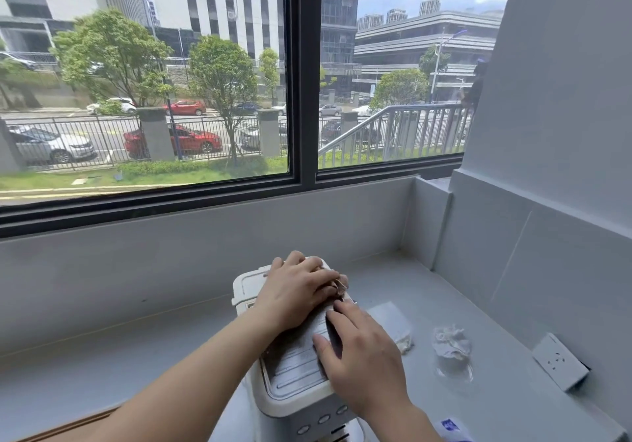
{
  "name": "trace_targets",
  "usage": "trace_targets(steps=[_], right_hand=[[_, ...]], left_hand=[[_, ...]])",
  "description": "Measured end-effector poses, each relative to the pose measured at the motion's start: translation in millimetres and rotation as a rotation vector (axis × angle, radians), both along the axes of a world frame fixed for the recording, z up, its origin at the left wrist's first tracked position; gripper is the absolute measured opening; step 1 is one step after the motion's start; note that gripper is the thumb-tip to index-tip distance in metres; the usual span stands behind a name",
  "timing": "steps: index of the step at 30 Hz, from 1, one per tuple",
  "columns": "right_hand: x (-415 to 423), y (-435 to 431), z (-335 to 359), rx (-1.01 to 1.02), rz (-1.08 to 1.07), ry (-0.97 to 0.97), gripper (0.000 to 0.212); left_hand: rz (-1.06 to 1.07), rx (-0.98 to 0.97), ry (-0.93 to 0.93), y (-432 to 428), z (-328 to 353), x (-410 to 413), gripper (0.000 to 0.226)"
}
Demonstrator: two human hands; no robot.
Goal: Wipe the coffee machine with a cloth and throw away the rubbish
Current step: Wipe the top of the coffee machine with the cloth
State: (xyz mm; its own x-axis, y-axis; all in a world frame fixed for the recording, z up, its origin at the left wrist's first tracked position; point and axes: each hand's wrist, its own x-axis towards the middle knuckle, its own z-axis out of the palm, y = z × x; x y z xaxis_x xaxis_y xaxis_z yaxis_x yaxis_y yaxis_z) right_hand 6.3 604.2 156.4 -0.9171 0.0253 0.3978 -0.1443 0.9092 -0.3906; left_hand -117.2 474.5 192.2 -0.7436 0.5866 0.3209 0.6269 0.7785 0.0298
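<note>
While both hands sit on top of the coffee machine point(294, 373), I read the scene from the head view. The white machine stands on the grey bench point(136, 356), near the lower middle of the frame, with its row of oval buttons point(323, 418) facing me.

The left hand point(295, 293) lies over the far part of the lid, fingers bent around a small beige cloth point(340, 286) – only a bunched edge peeks out at the fingertips. The right hand point(362, 363) is released, its fingers laid fairly straight on the ribbed metal top, holding nothing.

The rubbish is on the bench to the right of the machine: a crumpled tissue point(451, 342) well apart from it, a smaller white scrap point(405, 342) nearer, and a clear wrapper point(388, 316) just beside that scrap. A blue-and-white packet point(450, 427) shows at the bottom edge – I cannot read it. A white socket point(559, 361) sits on the right wall.
</note>
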Motion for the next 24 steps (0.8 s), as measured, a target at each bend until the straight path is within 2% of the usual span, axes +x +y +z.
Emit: trace_targets(steps=[6,11,17,21,24], right_hand=[[-0.6,-0.2,-2.8,-0.028,-0.031,0.019,0.044],[0.7,-0.5,-3.0,-0.028,-0.034,0.018,0.042],[1.1,-1.8,-2.7,-0.039,-0.071,0.118,0.017],[0.1,-0.6,-4.7,-0.045,-0.049,0.083,0.025],[1.1,0.3,-3.1,-0.028,-0.029,0.052,0.025]], left_hand=[[0.078,-0.012,0.012,22.4,4.7,-31.8,0.034],[0.231,0.059,-0.01,-10.9,-1.2,-44.8,0.033],[0.08,0.059,0.093,-29.7,-12.4,-21.1,0.029],[0.077,0.016,0.004,-4.9,-2.4,-28.4,0.03],[0.163,0.028,-0.078,-4.0,8.1,-41.4,0.03]])
